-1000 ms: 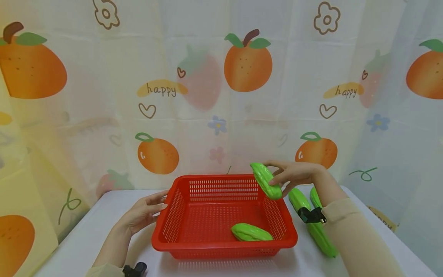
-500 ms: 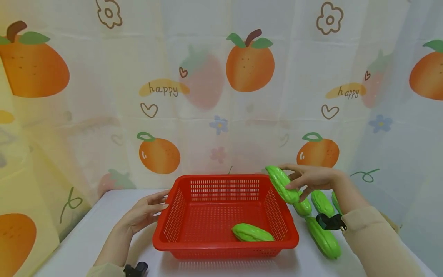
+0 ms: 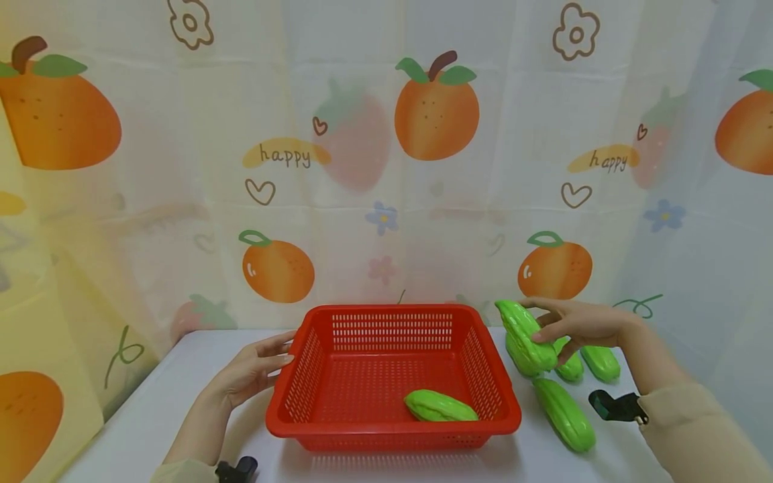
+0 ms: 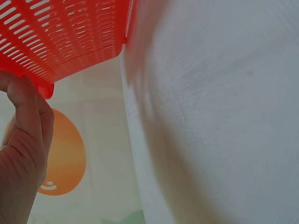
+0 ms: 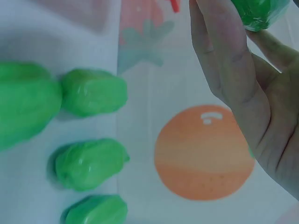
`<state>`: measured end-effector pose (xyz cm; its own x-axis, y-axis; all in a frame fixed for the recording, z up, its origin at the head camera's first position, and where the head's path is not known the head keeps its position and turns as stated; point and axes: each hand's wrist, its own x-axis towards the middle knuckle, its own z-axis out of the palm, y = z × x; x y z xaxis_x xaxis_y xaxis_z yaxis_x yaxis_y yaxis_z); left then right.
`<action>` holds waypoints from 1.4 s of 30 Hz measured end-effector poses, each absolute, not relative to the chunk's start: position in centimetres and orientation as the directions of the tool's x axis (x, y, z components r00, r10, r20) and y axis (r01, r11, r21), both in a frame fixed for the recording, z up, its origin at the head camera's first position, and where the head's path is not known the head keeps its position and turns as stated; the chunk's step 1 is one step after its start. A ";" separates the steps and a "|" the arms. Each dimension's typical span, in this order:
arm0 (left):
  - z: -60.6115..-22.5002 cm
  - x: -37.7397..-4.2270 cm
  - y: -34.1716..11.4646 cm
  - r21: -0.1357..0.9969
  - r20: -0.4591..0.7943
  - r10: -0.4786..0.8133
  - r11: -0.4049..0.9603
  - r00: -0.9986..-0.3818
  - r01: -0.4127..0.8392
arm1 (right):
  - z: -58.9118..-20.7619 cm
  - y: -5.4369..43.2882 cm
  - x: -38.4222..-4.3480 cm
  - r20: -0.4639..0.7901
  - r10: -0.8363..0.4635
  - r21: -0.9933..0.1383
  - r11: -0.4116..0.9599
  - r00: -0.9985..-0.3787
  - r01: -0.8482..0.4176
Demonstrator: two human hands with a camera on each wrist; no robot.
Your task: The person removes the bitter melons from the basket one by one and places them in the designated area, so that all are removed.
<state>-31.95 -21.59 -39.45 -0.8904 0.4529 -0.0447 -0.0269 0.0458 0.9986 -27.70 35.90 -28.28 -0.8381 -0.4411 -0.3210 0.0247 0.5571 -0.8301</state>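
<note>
My right hand (image 3: 582,325) pinches a bright green, ridged bitter melon (image 3: 521,325) between thumb and fingers. It is tilted and raised just right of the red basket, partly covering another melon on the table. In the right wrist view, only an end of the held bitter melon (image 5: 260,13) shows beyond the fingers. At the basket's left side, my left hand (image 3: 250,372) touches the rim with relaxed fingers, their tips partly hidden. Inside the red basket (image 3: 392,426), one bitter melon (image 3: 439,406) lies near the front right.
Several more bitter melons lie right of the basket, including one in front (image 3: 564,416) and one farther back (image 3: 600,362). Behind the white table (image 3: 139,416) hangs a fruit-printed curtain (image 3: 392,255).
My right hand has carried the bitter melon rightward and lower, from over the basket's right rim to above the melons on the table. The left hand stays at the rim.
</note>
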 end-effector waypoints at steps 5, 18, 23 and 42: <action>-39.5 -31.9 -21.6 0.999 -0.038 0.457 0.045 -0.889 -0.020 | -29.0 37.7 -27.1 -0.322 -0.436 -0.834 0.551 -0.840 0.034; -39.3 -31.9 -21.5 0.998 -0.046 0.448 0.053 -0.893 -0.025 | -31.4 41.6 -25.8 -0.348 -0.415 -0.839 0.538 -0.841 0.082; -39.6 -32.0 -21.7 0.998 -0.046 0.445 0.057 -0.894 -0.022 | -32.4 42.6 -25.8 -0.369 -0.418 -0.842 0.529 -0.830 0.108; -39.3 -31.7 -21.5 0.998 -0.037 0.456 0.056 -0.889 -0.013 | -36.2 46.3 -24.2 -0.429 -0.429 -0.849 0.493 -0.795 0.192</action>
